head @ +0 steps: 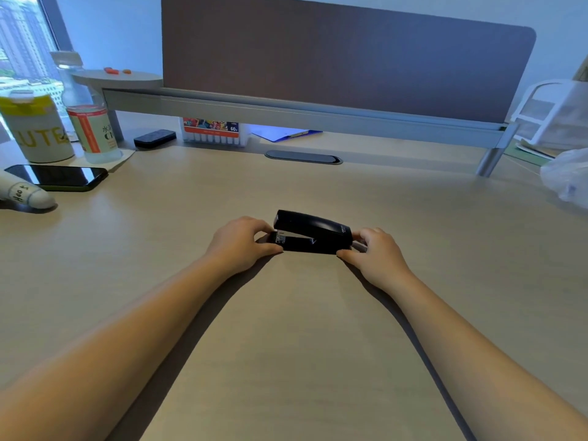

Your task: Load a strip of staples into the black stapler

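The black stapler (313,232) lies on the light wooden desk (286,329), its head pointing left and its top raised slightly off the base, with silver metal showing at the front. My left hand (240,245) grips the stapler's front end between thumb and fingers. At the rear end, my right hand (375,253) pinches the stapler the same way. No strip of staples shows anywhere in view.
A black phone (60,176), a white cup with yellow lettering (36,128) and a clear bottle (90,122) stand at the left. A marker box (211,130), a small black case (155,138) and a blue folder (286,134) sit under the grey shelf. A plastic bag (566,176) lies at the right.
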